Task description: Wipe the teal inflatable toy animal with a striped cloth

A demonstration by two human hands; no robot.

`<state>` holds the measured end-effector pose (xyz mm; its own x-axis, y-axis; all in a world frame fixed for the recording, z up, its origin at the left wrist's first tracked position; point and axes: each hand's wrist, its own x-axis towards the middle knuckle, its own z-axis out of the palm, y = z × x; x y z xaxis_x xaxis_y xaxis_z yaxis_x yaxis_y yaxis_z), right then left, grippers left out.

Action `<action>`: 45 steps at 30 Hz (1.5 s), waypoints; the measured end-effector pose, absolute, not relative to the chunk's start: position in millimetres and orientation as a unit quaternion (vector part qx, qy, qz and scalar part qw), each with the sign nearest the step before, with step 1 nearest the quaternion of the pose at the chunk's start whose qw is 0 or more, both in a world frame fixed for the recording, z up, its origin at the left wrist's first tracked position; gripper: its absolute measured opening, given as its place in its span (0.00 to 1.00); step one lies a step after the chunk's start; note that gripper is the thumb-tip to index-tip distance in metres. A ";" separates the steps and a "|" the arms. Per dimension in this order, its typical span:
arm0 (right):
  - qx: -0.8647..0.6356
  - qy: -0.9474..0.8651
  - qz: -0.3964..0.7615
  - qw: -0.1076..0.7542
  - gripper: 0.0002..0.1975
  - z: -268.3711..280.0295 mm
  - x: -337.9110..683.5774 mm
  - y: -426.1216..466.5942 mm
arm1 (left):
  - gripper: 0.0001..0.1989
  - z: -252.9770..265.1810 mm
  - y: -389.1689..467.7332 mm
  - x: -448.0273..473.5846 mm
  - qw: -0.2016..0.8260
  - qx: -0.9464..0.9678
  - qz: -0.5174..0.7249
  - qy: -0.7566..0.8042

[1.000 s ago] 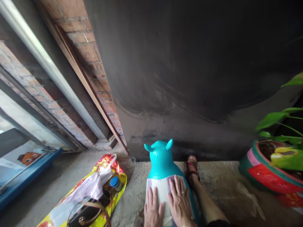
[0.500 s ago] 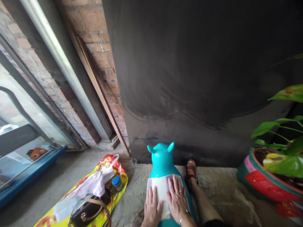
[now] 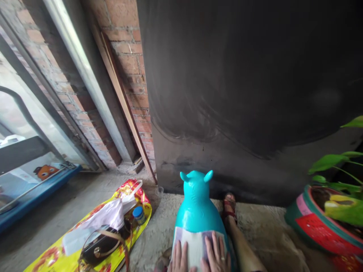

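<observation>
While both hands lay flat, fingers spread, the left hand (image 3: 179, 258) and right hand (image 3: 216, 254) pressed a white cloth (image 3: 195, 246) onto the turquoise inflatable animal toy's (image 3: 197, 209) back; its head and neck looked unwiped.

Dark wall (image 3: 241, 75) above a rough concrete floor (image 3: 272, 223)

Left of the wall: a brick pillar (image 3: 127, 56) and a window (image 3: 17, 124).

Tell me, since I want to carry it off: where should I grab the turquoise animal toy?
Probably by the narrow neck of the turquoise toy, just below its two ears. Come from above or behind: the head stands upright and free, while the body is wide, rounded and covered by the cloth under both hands.
</observation>
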<state>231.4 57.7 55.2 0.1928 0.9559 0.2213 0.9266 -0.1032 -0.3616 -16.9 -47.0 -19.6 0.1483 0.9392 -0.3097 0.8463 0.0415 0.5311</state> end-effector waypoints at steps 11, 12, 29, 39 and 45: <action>-0.767 -0.634 0.046 0.086 0.27 14.5 139.6 0.7 | 0.36 27.9 27.1 3.0 0.349 0.670 0.061 0.652; -0.769 -0.632 0.041 0.082 0.27 14.7 138.3 -1.0 | 0.36 27.0 25.6 2.2 0.350 0.670 0.065 0.651; -0.667 -0.728 0.036 0.155 0.22 81.4 215.6 61.3 | 0.39 -13.8 -21.5 -12.8 0.390 0.640 0.076 0.658; -0.650 -0.751 0.064 0.097 0.26 33.2 133.5 6.8 | 0.38 5.1 62.4 -11.4 0.431 0.638 0.183 0.611; -0.655 -0.750 0.037 0.086 0.23 51.2 124.3 3.3 | 0.37 1.8 55.3 -8.7 0.427 0.627 0.180 0.626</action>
